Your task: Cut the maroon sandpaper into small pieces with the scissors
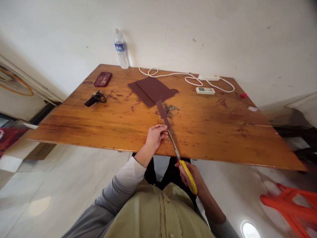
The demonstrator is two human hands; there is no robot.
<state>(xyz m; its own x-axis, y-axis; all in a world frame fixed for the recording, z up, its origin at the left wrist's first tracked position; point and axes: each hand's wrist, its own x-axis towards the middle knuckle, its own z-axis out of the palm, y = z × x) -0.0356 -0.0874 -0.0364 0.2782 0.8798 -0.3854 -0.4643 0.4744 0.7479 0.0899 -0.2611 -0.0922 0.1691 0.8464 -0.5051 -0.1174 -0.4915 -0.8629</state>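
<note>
My right hand grips a pair of scissors by its yellow and red handles at the table's front edge. The blades point away from me and look closed or nearly so. My left hand pinches the near end of a narrow dark brown strip, right beside the blade tips. Whether the strip lies between the blades is hidden by my fingers. The strip's far end meets the corner of two overlapping dark brown sheets. A small heap of fine clippings lies just right of the strip.
On the wooden table stand a plastic bottle at the back, a maroon case and a black strapped object at left. A white power strip with cord and a remote control lie back right. An orange stool is right.
</note>
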